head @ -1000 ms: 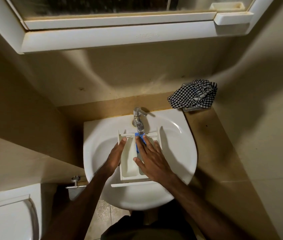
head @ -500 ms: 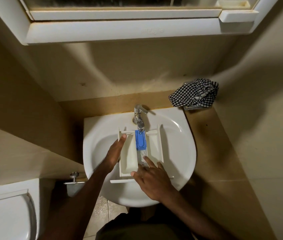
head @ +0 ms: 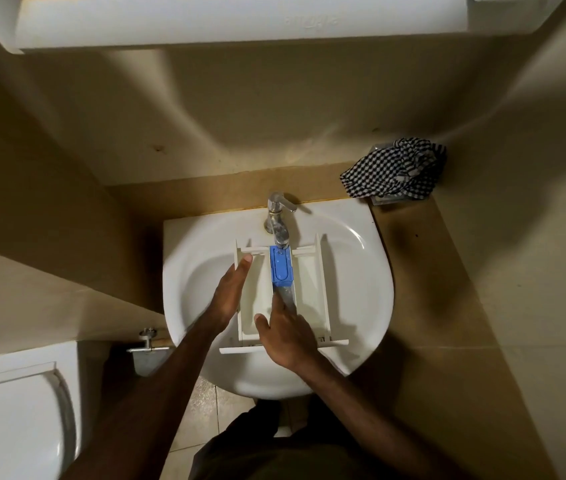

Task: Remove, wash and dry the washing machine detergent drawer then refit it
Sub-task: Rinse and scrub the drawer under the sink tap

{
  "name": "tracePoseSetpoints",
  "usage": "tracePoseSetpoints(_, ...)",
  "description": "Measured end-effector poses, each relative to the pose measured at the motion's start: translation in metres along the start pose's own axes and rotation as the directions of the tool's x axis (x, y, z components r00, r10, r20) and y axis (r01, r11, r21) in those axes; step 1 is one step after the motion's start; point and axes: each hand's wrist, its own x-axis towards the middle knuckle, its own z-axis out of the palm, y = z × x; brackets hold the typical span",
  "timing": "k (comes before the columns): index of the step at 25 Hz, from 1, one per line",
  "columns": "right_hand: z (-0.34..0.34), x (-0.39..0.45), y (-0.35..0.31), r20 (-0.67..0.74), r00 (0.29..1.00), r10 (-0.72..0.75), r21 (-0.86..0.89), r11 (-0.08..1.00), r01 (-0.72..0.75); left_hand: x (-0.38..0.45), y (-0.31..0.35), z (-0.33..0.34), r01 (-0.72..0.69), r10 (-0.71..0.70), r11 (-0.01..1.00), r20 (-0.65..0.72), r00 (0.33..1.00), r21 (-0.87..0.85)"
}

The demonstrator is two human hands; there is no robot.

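The detergent drawer (head: 309,289) lies in the basin of the sink (head: 354,306), its front panel toward you at 6 o'clock and its back end under the tap (head: 278,220) at 12 o'clock. That placing looks deliberate: the spout sits right over the blue insert (head: 280,268) in the middle channel, so any water would run down the length of the drawer toward you. Whether water is flowing now cannot be told for certain, though the channel below the insert looks wet.

Your left hand (head: 231,292) lies flat and spread against the drawer's left wall, at 9 o'clock of the drawer, fingers straight and gripping nothing; it seems to be there to brace the drawer so it does not slide on the curved basin. Your right hand (head: 288,332) rests over the drawer's near end at 6 o'clock, loosely spread, the forefinger stretched forward into the middle channel just below the blue insert. It holds nothing; it looks to be rubbing residue out by fingertip.

The checked cloth (head: 392,173) lies on the tabletop at 2 o'clock of the sink, well apart from the drawer, presumably kept dry for the wiping step. Washing is under way; drying and refitting remain.
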Motion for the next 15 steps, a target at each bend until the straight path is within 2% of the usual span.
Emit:
tracePoseSetpoints(4, 0.012, -0.008, 0.017, 0.044, 0.996, -0.076, -0.305, 0.949, 0.086, 0.006, -0.008, 0.005, -0.019, 0.022, 1.000, -0.170, 0.985, 0.020)
tracePoseSetpoints(5, 0.016, -0.006, 0.021, 0.061, 0.995, -0.085, -0.330, 0.939, 0.100, 0.008, -0.011, 0.006, -0.016, 0.021, 0.999, -0.187, 0.982, 0.028)
tracePoseSetpoints(7, 0.014, -0.003, 0.019, 0.122, 0.991, -0.058, -0.283, 0.955, 0.091, 0.009, -0.013, 0.007, -0.006, 0.013, 0.999, -0.194, 0.981, 0.038)
tracePoseSetpoints(9, 0.006, -0.002, 0.007, 0.128, 0.992, 0.009, -0.142, 0.990, 0.009, 0.007, -0.010, 0.006, -0.005, 0.015, 0.998, -0.193, 0.981, 0.055)
tracePoseSetpoints(13, 0.004, 0.008, -0.010, -0.009, 0.999, 0.038, 0.064, 0.997, -0.038, 0.011, -0.012, 0.007, -0.004, 0.015, 0.998, -0.182, 0.983, 0.058)
tracePoseSetpoints(15, 0.004, 0.012, -0.005, -0.018, 0.999, 0.037, 0.080, 0.996, -0.035, 0.013, -0.014, 0.008, -0.009, 0.021, 0.998, -0.181, 0.983, 0.066)
